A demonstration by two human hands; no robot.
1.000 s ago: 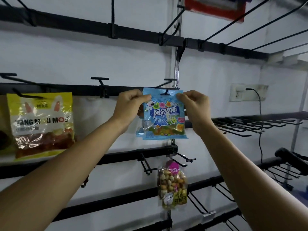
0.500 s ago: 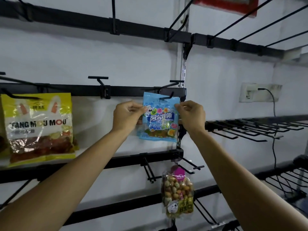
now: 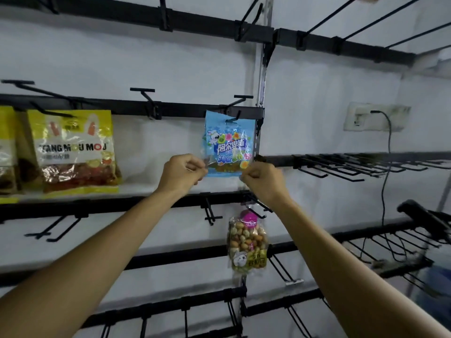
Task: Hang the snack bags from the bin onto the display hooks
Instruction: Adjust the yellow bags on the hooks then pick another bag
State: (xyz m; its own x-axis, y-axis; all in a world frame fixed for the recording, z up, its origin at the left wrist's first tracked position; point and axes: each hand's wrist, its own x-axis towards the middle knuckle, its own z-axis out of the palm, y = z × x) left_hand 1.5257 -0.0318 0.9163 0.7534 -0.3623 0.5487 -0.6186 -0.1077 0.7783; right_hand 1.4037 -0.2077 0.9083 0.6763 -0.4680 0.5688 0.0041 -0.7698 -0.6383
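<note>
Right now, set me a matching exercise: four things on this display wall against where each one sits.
1 blue bag
2 yellow bag
3 nut bag
4 wall socket

A far left
B right wall, cable plugged in
C lowest of the bags
D on the hook beside the upright post

Pairs: 1-D, 2-A, 3-C, 4-B

Rack (image 3: 207, 23): black wall rails with hooks, facing you.
Middle rail (image 3: 185, 109): yellow bag (image 3: 75, 150), blue bag (image 3: 228, 145) — hung.
Lower rail (image 3: 136, 206): nut bag (image 3: 246, 242).
</note>
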